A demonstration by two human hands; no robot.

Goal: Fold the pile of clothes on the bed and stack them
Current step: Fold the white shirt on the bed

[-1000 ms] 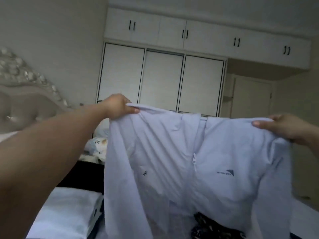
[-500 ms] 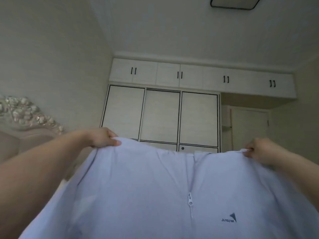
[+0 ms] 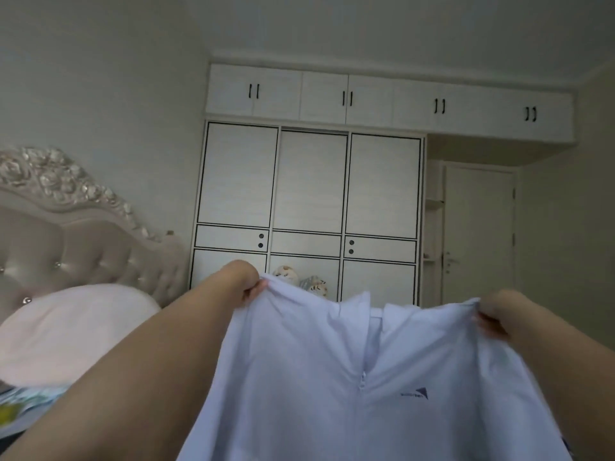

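A pale lilac zip-front jacket (image 3: 332, 377) with a small dark logo on its chest hangs spread in front of me, filling the lower middle of the view. My left hand (image 3: 244, 284) pinches its left shoulder. At the right shoulder, my right hand (image 3: 497, 316) grips the cloth. Both arms are stretched forward. The jacket's front faces me, its zip partly open at the collar. The bed's surface and the clothes pile are hidden behind the jacket.
A padded, ornate headboard (image 3: 66, 227) and a pink pillow (image 3: 70, 331) lie at the left. A white wardrobe (image 3: 309, 194) fills the far wall, with a shut door (image 3: 479, 234) to its right. Patterned soft items (image 3: 299, 281) peek above the jacket.
The view rose toward the ceiling, then dropped partway back. The jacket stayed held by its shoulders and now sits lower in view, with headboard and pillow back in sight.
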